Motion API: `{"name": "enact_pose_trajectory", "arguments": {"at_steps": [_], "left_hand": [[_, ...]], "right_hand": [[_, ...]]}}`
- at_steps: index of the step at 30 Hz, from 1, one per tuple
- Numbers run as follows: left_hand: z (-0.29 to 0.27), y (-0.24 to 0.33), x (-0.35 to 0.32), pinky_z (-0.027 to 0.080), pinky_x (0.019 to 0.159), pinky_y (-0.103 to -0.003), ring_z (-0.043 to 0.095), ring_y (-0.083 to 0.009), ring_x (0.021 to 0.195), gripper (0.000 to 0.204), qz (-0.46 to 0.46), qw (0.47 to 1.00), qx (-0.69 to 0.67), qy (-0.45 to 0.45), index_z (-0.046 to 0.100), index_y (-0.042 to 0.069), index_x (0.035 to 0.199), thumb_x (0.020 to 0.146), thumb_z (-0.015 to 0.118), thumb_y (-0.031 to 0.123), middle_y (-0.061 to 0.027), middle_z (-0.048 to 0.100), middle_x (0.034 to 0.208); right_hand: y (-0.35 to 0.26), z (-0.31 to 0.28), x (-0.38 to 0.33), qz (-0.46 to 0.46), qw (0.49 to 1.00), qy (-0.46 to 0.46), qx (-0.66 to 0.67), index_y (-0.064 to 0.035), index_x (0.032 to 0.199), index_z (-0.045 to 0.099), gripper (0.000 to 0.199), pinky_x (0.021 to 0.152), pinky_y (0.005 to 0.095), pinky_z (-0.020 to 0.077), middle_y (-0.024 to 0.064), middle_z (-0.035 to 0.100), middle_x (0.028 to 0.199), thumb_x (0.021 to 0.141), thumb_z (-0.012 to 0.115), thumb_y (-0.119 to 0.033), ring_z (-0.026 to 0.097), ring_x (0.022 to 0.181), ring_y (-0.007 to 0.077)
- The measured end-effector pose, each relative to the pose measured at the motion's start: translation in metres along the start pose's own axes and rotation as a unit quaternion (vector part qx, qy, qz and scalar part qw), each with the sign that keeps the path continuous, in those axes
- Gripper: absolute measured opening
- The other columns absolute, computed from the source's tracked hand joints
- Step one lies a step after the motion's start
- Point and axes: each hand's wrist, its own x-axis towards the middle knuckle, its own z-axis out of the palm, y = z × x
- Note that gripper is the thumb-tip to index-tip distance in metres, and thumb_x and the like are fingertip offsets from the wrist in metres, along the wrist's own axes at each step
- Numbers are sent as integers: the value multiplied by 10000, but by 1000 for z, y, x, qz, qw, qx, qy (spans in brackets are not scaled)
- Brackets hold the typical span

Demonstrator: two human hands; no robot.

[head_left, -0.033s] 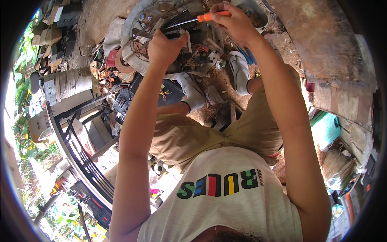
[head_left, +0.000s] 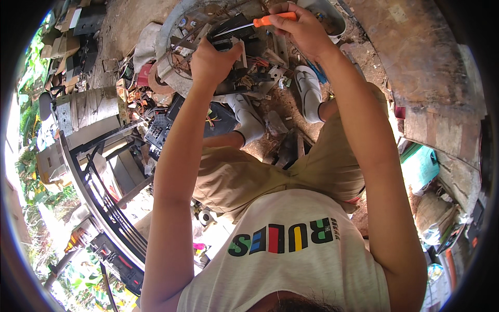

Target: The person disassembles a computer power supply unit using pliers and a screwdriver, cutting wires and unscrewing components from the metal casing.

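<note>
My right hand (head_left: 302, 32) is closed around an orange-handled screwdriver (head_left: 271, 20). Its metal shaft points left onto a black electronic unit (head_left: 231, 32). My left hand (head_left: 212, 62) grips that unit from below and holds it over a round grey tub (head_left: 165, 39) full of scrap parts and wires. Both arms reach forward over my knees in tan shorts. My feet in white shoes (head_left: 248, 120) rest on the dirt just below the tub.
A grey metal box (head_left: 88, 112) and a black metal frame (head_left: 104, 203) lie at the left among scattered scrap. A black panel (head_left: 215, 122) lies by my left foot. A white bowl (head_left: 332, 15) sits top right, beside a brick wall (head_left: 431, 73). A teal container (head_left: 422, 167) stands at the right.
</note>
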Motion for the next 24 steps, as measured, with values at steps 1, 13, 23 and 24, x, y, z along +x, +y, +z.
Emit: {"name": "enact_pose_trajectory", "arguments": {"at_steps": [1, 13, 23, 24], "left_hand": [[0, 1, 0, 535, 889, -453, 685, -400, 998, 764, 2, 1000, -3, -1, 609, -65, 1097, 684, 787, 552, -257, 701, 1024], [0, -1, 1, 525, 909, -450, 678, -401, 1022, 764, -4, 1000, -4, -7, 611, -58, 1100, 683, 790, 556, -260, 698, 1040], [-1, 1, 0, 526, 913, -436, 679, -390, 1026, 760, -3, 1000, -3, -11, 614, -51, 1107, 682, 790, 554, -250, 701, 1046], [-2, 2, 1, 527, 913, -435, 681, -389, 1023, 758, 3, 1000, -7, -11, 614, -50, 1107, 682, 790, 553, -249, 702, 1043]], "right_hand": [[-5, 4, -3, -1, 1000, 3, 10, -71, 1016, 593, 218, 713, 305, 470, 12, 572, 865, 1001, 611, -288, 555, 766, 122], [12, 0, 3, -37, 997, 42, 45, -74, 1054, 618, 258, 614, 258, 446, 3, 589, 811, 1011, 586, -327, 535, 677, 80], [7, -6, 5, 8, 996, 36, -76, -53, 1139, 553, 228, 713, 271, 487, 29, 593, 906, 983, 620, -206, 608, 823, 115], [17, -8, 9, -19, 999, 22, -23, -50, 1155, 544, 240, 731, 280, 493, 33, 589, 923, 985, 615, -204, 611, 830, 124]]}}
